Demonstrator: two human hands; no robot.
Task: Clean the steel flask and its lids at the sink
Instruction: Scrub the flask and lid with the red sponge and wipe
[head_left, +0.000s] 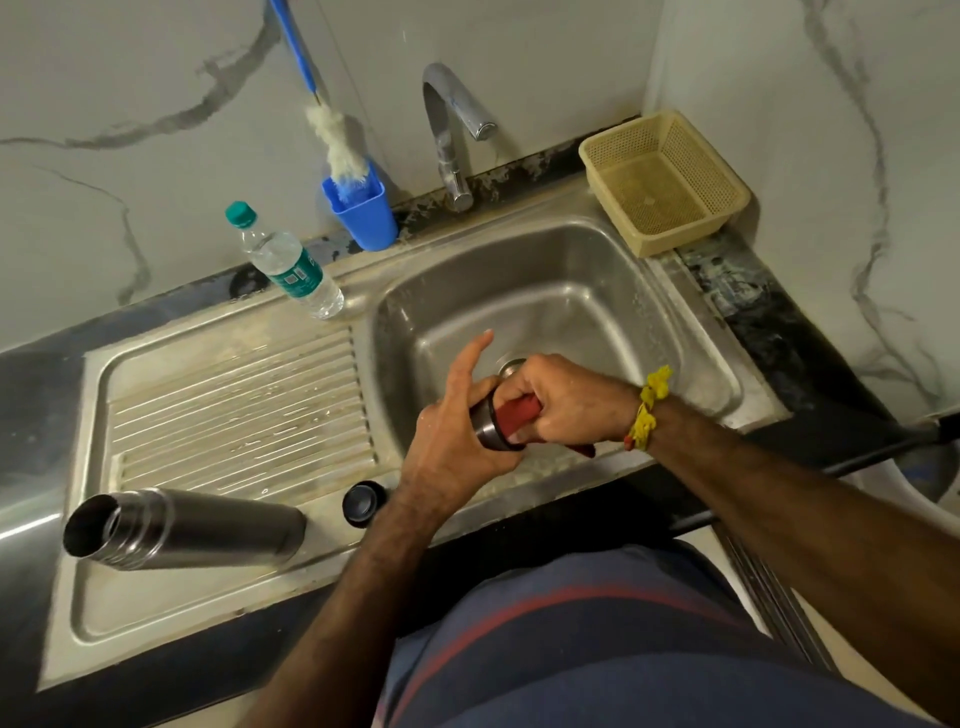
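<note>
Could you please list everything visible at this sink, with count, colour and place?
flask: one, steel, lying open on the drainboard, front left
small lid: one, dark, on the drainboard beside the basin
cup lid: one, steel, held over the basin
cloth: one, red, pressed on the cup lid
sink: one, steel
tap: one, chrome, behind the basin
bottle: one, clear with green cap, back left
holder: one, blue, beside the tap
brush: one, white with blue handle, in the holder
basket: one, beige, back right
left hand: holds the cup lid
right hand: grips the cloth
</note>
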